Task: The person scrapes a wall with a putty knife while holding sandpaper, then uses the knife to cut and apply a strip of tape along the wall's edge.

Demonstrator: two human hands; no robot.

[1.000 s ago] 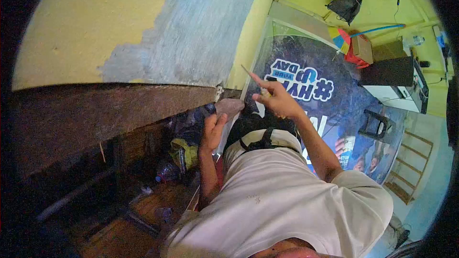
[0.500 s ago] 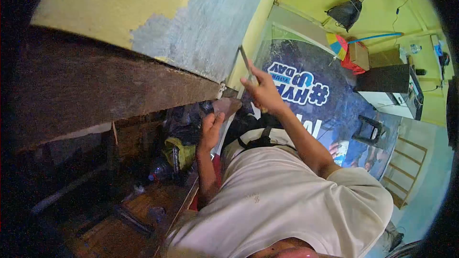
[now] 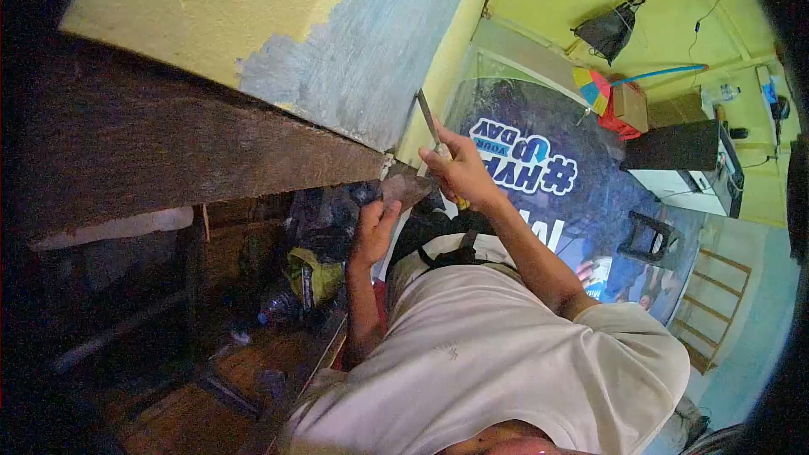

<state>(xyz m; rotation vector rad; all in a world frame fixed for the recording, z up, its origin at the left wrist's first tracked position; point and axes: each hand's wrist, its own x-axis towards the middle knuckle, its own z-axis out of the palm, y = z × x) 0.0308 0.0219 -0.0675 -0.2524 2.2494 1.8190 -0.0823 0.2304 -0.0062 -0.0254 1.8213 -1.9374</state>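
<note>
My right hand is closed around a scraper with a thin metal blade; a bit of yellow shows below the fist. The blade tip meets the corner of the wall, where a grey-blue smeared patch borders yellow paint. Lower and to the left, my left hand grips a flat brownish-grey plate between thumb and fingers. The plate sits just below the wall's bottom corner, and its exact kind is not clear.
A dark wooden beam runs along the wall's lower edge. A printed banner covers the floor. Around it are a black stool, a wooden rack and a black-and-white cabinet. A bag hangs behind.
The scraper blade has shifted slightly down along the wall's corner with my right hand. My left hand and its plate have moved slightly right. The view has tilted a little.
</note>
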